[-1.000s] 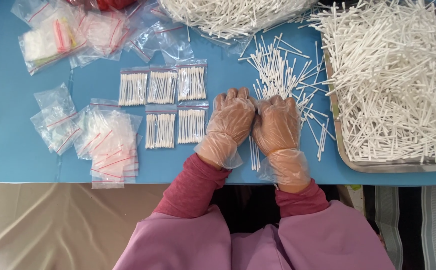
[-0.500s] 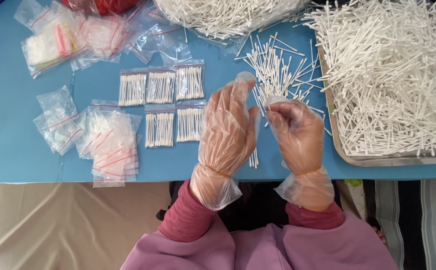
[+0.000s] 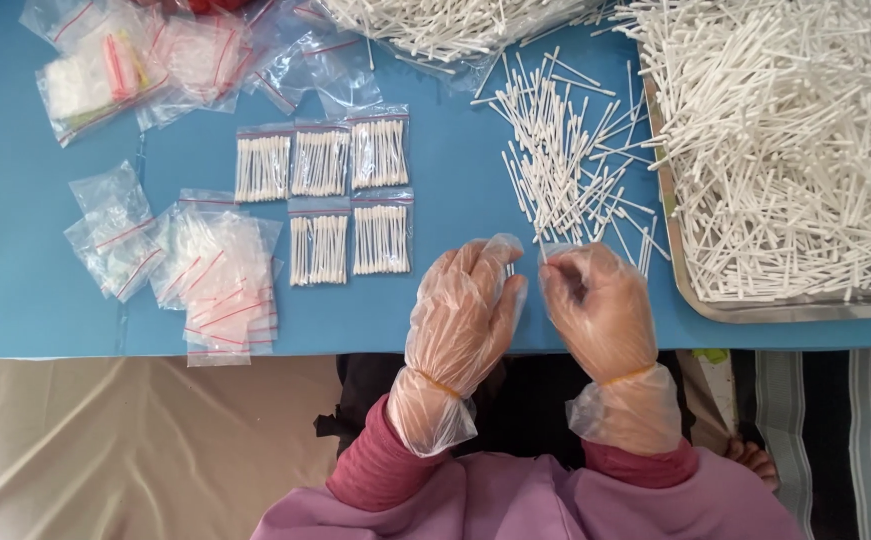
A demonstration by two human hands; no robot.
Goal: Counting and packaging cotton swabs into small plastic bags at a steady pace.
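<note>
Hands lowered to blue table (image 3: 25,290), left hand (image 3: 460,315), right hand (image 3: 600,310), swab tray (image 3: 755,310) beside

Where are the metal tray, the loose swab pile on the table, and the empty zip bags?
metal tray (image 3: 755,312): head view, bare front rim at its lower left.
loose swab pile (image 3: 560,170): head view, middle of the scattered swabs on the blue table.
empty zip bags (image 3: 220,275): head view, centre of the stack left of the filled packs.
</note>
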